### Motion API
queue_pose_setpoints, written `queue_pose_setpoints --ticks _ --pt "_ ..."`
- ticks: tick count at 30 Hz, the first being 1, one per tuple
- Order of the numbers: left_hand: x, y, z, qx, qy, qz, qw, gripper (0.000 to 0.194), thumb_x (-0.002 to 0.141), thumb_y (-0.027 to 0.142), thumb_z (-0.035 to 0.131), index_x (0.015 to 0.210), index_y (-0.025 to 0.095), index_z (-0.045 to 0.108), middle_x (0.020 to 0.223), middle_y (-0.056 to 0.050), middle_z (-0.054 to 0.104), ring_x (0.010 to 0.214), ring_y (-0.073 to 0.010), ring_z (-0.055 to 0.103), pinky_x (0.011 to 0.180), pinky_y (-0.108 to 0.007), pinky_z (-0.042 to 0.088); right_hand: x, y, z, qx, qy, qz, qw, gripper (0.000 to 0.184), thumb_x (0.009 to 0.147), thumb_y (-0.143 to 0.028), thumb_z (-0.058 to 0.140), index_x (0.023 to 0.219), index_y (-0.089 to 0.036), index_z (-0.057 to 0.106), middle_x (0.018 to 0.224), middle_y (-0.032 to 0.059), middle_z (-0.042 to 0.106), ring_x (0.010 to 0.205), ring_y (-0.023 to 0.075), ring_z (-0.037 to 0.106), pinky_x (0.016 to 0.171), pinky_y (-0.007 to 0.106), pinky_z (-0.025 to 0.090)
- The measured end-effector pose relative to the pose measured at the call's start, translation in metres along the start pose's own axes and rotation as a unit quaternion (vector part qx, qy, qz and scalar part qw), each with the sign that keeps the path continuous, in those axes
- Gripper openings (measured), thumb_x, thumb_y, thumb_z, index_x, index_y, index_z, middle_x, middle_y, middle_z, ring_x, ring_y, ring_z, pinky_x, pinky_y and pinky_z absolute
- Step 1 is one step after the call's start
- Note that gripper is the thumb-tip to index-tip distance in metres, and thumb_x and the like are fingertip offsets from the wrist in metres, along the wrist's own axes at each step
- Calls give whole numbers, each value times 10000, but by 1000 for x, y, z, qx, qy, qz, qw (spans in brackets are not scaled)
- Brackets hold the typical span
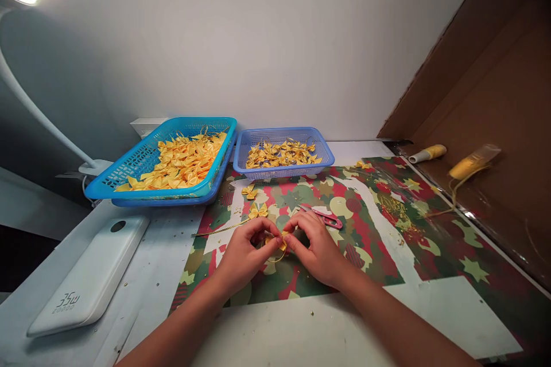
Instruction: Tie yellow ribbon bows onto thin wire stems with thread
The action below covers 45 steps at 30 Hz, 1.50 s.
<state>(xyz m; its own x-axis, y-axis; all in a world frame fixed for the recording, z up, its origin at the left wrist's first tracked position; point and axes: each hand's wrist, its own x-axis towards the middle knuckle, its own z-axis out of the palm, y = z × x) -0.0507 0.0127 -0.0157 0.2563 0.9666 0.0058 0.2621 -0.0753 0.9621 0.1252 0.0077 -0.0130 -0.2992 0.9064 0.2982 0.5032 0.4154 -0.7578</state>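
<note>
Between my two hands is a small yellow ribbon bow (282,245) with a thin gold cord looping below it. My left hand (253,243) pinches it from the left with thumb and forefinger. From the right, the thumb and forefinger of my right hand (313,245) close on the same bow, and the fingertips nearly meet. Just beyond my left hand lies another yellow bow (258,211) by a gold cord (224,229), with a further bow (249,191) behind it. Pink-handled thread snips (331,221) lie behind my right hand, partly covered by it.
At the back left a blue basket (202,188) holds many yellow bows, beside a smaller purple-blue basket (284,172) of bows. A white power bank (90,275) lies left. Yellow thread spools (469,165) (430,153) and tangled gold cord (394,212) are at right. Camouflage-patterned paper (297,284) covers the table.
</note>
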Motion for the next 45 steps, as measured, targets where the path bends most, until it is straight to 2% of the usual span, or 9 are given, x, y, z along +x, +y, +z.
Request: queue_pose_setpoints --ticks 2,5,9,15,21,29,36,45 --pt "0 0 0 -1 2 0 1000 138 802 313 628 775 183 588 750 -9 603 646 -130 542 578 -228 445 0 1 0 -9 3 -4 1000 42 858 -182 575 845 -221 585 836 1 635 874 184 544 841 345 365" --pt "0 1 0 16 7 -2 1000 150 806 327 624 777 184 590 732 3 576 620 -118 503 552 -216 416 0 0 0 -40 2 -15 999 106 855 -163 579 774 -222 614 769 -14 650 856 180 547 852 357 336" --pt "-1 3 0 50 17 -2 999 145 796 327 627 778 184 604 704 14 557 594 -111 460 525 -209 383 0 -1 2 -86 32 -36 995 141 848 -152 572 725 -209 611 736 -14 654 802 171 530 804 353 311" --pt "1 5 1 98 31 1 995 125 785 311 625 789 190 655 723 2 615 613 -121 479 551 -225 380 -1 2 6 -113 64 -78 988 125 844 -154 557 728 -195 581 739 -18 646 777 165 514 766 346 290" --pt "-1 5 2 136 52 -1 989 132 769 314 633 777 197 694 684 -1 603 595 -127 475 539 -235 363 -1 4 7 -131 66 -90 985 113 853 -163 555 748 -194 582 763 -15 653 794 169 515 776 349 286" --pt "-1 10 2 188 48 -4 981 145 792 307 597 765 203 695 673 -9 605 668 -164 517 597 -261 373 -1 4 8 -155 58 -96 981 123 866 -161 541 748 -189 557 763 -15 645 797 167 504 772 344 281" --pt "0 11 3 167 18 -24 986 156 822 301 555 783 194 662 758 -19 629 727 -175 540 635 -269 387 1 4 10 -184 40 -86 978 119 879 -154 503 770 -184 542 797 0 641 814 174 505 779 354 276" --pt "0 10 3 122 18 -48 991 167 814 320 564 786 185 658 791 -25 643 714 -168 544 608 -259 385 2 0 8 -145 36 -46 988 120 843 -150 513 729 -189 508 769 -6 621 802 176 499 787 348 278"
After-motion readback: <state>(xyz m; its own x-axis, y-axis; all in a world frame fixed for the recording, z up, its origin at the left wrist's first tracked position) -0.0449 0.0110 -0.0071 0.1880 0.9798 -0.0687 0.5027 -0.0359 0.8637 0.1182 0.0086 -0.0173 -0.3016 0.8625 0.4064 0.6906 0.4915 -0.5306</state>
